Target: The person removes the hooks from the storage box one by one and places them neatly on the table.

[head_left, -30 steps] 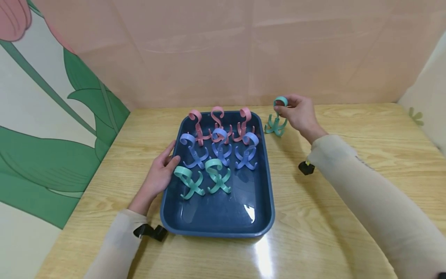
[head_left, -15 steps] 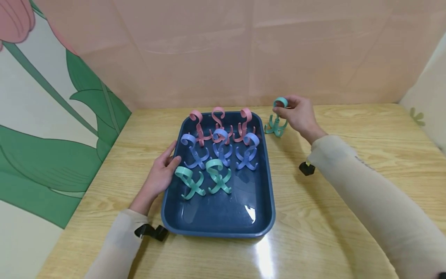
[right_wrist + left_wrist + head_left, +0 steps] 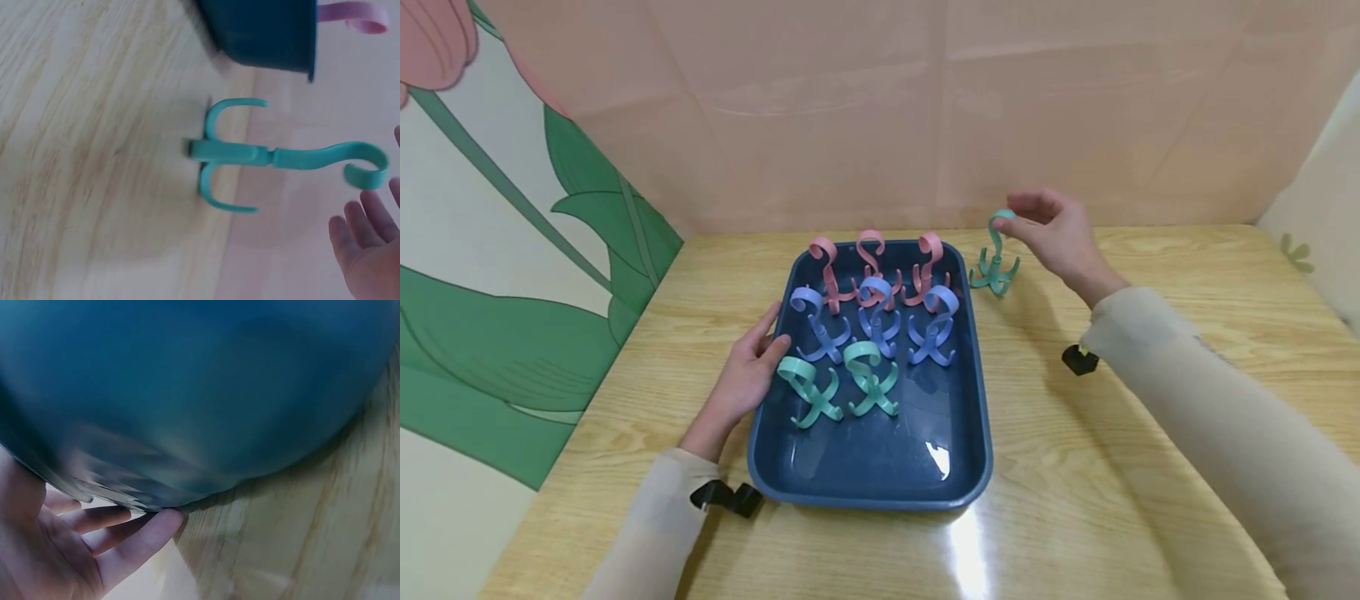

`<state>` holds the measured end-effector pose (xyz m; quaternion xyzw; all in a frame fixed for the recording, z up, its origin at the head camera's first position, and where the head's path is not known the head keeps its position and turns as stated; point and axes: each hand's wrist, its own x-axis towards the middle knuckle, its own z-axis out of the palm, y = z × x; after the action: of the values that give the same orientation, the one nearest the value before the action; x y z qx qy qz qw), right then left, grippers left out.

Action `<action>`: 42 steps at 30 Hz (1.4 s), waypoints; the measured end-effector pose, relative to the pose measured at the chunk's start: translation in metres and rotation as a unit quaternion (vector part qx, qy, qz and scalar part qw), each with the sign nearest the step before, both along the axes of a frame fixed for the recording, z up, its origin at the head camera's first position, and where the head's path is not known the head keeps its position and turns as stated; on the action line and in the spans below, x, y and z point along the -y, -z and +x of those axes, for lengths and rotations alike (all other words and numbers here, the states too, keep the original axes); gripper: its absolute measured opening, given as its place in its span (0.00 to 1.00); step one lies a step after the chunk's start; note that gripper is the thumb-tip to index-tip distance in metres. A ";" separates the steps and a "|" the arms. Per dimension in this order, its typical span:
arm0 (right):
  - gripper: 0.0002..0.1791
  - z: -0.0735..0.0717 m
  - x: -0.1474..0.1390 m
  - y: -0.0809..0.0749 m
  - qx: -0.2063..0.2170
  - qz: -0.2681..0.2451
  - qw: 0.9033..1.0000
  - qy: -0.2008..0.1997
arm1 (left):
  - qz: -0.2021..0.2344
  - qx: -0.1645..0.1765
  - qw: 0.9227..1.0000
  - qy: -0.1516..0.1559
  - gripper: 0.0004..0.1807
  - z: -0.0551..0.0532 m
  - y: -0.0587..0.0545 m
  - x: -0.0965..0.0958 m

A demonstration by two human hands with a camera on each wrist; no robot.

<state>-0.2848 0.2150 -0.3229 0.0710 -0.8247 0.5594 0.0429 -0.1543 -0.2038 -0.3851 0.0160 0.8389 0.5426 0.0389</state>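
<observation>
A teal four-pronged rotating hook (image 3: 996, 271) stands upright on the table just right of the blue tray's far corner. My right hand (image 3: 1060, 237) is at its curled top with fingers spread; in the right wrist view the fingers (image 3: 353, 231) are apart from the hook (image 3: 306, 157). My left hand (image 3: 745, 375) holds the tray (image 3: 754, 454) by its left side, thumb over the rim and fingers outside; the left wrist view shows the hand (image 3: 69, 556) against the outer wall (image 3: 206, 394). Inside the tray are three pink hooks (image 3: 925, 279), three blue hooks (image 3: 931, 333) and two green hooks (image 3: 872, 387).
The wooden table (image 3: 1060, 500) runs back to a pink sheet (image 3: 880, 117). A wall with painted leaves (image 3: 467, 358) rises on the left, and a pale wall (image 3: 1326, 200) stands on the right. The tray's near end is bare of hooks.
My right hand has let go of the teal hook, its fingers spreading and the wrist shifting slightly right. The hook stays upright in place. My left hand keeps its hold on the tray.
</observation>
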 end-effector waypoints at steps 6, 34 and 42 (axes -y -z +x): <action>0.31 0.013 0.002 -0.011 -0.040 -0.029 0.999 0.018 | 0.002 0.002 1.000 -0.002 0.31 0.000 0.000 0.000; 0.21 0.097 0.038 0.003 -0.108 -0.040 0.993 -0.032 | -0.006 0.002 1.000 0.001 0.31 -0.001 -0.001 -0.002; 0.23 0.108 0.047 0.013 -0.093 -0.075 0.990 -0.079 | 0.000 0.006 1.000 0.003 0.31 0.000 -0.001 -0.002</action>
<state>-0.1768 0.1678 -0.3357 0.1846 -0.7644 0.6126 0.0803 -0.1547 -0.2023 -0.3841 0.0155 0.8387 0.5424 0.0456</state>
